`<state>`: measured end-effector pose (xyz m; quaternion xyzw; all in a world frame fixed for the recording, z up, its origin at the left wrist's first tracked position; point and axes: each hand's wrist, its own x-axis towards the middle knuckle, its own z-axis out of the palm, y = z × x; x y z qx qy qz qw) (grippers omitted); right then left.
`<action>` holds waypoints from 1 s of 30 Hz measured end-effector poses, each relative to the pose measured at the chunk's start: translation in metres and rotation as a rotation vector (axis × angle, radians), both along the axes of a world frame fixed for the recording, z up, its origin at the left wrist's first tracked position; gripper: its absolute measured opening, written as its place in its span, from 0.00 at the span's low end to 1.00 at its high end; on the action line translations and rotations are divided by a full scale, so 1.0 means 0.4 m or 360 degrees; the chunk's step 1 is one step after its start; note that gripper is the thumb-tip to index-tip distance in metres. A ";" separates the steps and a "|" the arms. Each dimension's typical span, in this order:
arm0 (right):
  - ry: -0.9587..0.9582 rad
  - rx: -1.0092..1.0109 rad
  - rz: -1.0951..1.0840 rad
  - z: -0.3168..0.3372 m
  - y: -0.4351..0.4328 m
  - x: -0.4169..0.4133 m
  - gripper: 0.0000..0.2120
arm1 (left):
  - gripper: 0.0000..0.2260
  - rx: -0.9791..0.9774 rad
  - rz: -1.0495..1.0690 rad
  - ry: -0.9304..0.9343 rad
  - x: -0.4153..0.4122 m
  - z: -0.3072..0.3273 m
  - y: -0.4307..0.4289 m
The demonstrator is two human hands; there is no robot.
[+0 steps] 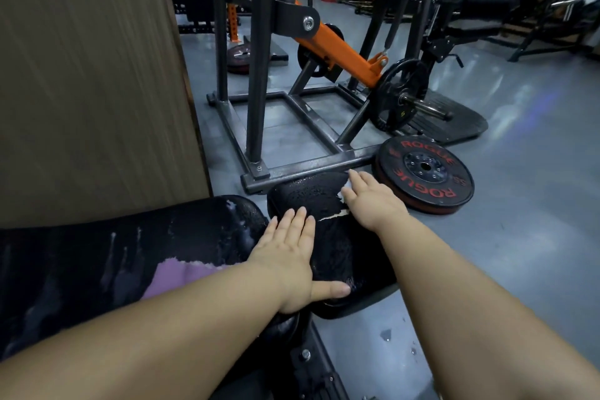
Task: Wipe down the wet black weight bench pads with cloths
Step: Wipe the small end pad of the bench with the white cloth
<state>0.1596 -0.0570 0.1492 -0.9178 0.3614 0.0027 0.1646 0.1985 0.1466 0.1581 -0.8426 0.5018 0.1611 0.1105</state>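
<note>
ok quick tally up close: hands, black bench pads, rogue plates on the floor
hands: 2 (left hand, right hand)
black bench pads: 2 (long pad, small pad)
rogue plates: 1 (rogue plate)
total: 5

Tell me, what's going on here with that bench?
A person is at a black gym bench. Both hands lie flat on the small seat pad: the left hand near its left side, the right hand at its far right edge. Neither plainly holds a cloth. The long pad alongside shows wet streaks and a purple patch, cloth or torn cover, I cannot tell. A weight plate lies on the floor.
</note>
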 end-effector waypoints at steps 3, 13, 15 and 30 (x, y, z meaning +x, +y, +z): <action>-0.0040 0.0029 -0.0076 -0.005 0.017 -0.069 0.27 | 0.53 -0.0005 -0.0008 0.0001 0.002 -0.001 0.001; -0.0134 -0.0289 0.0014 -0.069 0.196 -0.282 0.37 | 0.53 0.0052 -0.0027 -0.0040 0.000 -0.002 -0.002; -0.0065 -0.0304 0.0035 -0.075 0.176 -0.271 0.39 | 0.53 0.0064 -0.0022 -0.0053 -0.002 -0.003 -0.003; -0.0044 -0.0056 -0.0011 -0.005 0.061 -0.132 0.27 | 0.53 0.0111 0.0000 -0.0100 -0.007 0.004 -0.009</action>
